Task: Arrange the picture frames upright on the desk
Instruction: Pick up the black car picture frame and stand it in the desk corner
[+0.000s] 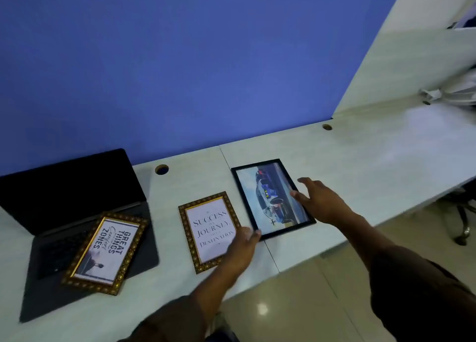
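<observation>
While the black picture frame (272,199) is lying flat on the desk (360,166), right of the "Success" gold frame (210,231), the left hand (243,241) is touching its near corner and the right hand (318,200) is spreading wide over its right edge.

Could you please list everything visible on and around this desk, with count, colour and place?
Black picture frame: one, black with a car photo, flat on the desk, right of the others.
Gold "Success" frame: one, ornate gold, flat at the desk's middle.
Gold "Great Things" frame: one, ornate gold, lying on the laptop's keyboard.
Laptop: one, black, open, at the left.
Desk: one, pale grey-white, with two round cable holes.
Partition: one, blue, behind the desk.
Office chair base: one, dark, far right, partly seen.
Left hand: fingertips at the black frame's near corner.
Right hand: open, at the black frame's right edge.
</observation>
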Motion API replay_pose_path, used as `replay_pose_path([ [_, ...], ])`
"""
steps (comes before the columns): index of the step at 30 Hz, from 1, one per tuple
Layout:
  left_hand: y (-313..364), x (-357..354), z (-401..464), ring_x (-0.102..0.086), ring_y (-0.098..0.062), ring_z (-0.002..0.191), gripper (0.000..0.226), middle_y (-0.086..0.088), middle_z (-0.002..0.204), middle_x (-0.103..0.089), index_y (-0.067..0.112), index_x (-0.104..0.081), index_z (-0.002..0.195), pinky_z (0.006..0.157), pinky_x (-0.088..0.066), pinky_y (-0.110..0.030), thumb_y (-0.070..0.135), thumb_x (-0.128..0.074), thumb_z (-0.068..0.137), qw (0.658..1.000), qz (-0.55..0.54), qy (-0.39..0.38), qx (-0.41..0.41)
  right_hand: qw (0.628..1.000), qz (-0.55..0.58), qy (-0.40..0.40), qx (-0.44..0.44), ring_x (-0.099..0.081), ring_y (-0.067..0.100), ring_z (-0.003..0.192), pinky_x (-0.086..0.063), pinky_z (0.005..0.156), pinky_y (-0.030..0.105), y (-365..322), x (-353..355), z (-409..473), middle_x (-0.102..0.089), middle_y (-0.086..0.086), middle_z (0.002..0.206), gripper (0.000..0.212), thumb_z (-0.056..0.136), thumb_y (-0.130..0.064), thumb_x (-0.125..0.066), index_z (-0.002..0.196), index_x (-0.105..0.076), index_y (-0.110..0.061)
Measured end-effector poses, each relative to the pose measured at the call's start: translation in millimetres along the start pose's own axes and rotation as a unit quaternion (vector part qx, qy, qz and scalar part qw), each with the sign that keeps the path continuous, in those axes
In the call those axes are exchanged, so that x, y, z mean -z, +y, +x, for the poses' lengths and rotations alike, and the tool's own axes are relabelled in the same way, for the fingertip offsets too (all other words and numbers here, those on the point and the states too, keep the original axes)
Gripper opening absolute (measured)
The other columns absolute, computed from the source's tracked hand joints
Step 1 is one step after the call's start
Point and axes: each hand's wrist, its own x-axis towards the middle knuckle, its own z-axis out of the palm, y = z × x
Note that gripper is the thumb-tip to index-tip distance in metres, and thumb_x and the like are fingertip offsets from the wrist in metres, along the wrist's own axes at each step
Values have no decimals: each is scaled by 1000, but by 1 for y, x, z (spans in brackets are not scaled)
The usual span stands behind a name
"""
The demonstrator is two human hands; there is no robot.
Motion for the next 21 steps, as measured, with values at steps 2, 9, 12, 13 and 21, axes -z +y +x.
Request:
replay_pose_path([
  [2,-6,-17,20,-54,-21,122,49,-3,134,-57,23,-49,130,108,-42,-38,59,-45,98,997,-53,-15,55,1000,-8,-14,1,-58,38,122,-48,100,50,2,-1,30,-55,19,141,67,98,-65,-39,149,-38,-22],
  [9,-4,-52,35,-59,-18,112,36,-3,127,-57,25,-50,131,94,-45,-33,48,-44,104,963,-212,-47,161,995,-22,-94,38,-57,38,125,-48,100,48,-3,-11,106,-54,20,142,74,96,-67,-40,151,-37,-18],
  [12,-3,-60,50,-55,-11,79,23,3,89,-56,26,-58,101,67,-40,-25,46,-46,103,939,-272,-41,208,989,-32,-125,67,-56,40,125,-47,100,47,-4,-14,145,-54,24,141,72,98,-63,-42,150,-39,-13],
  [13,-3,-61,54,-48,-9,68,24,5,77,-50,25,-56,90,59,-33,-23,44,-47,102,932,-287,-27,220,987,-36,-133,80,-57,39,124,-48,100,47,-2,-16,159,-55,24,140,71,99,-62,-43,150,-40,-13],
  [21,3,-104,92,-54,-13,64,19,-4,80,-60,19,-65,99,52,-41,-22,37,-59,97,848,-431,116,285,962,-12,-222,159,-64,37,113,-48,93,41,15,-51,290,-65,20,128,63,95,-61,-53,137,-53,-14],
])
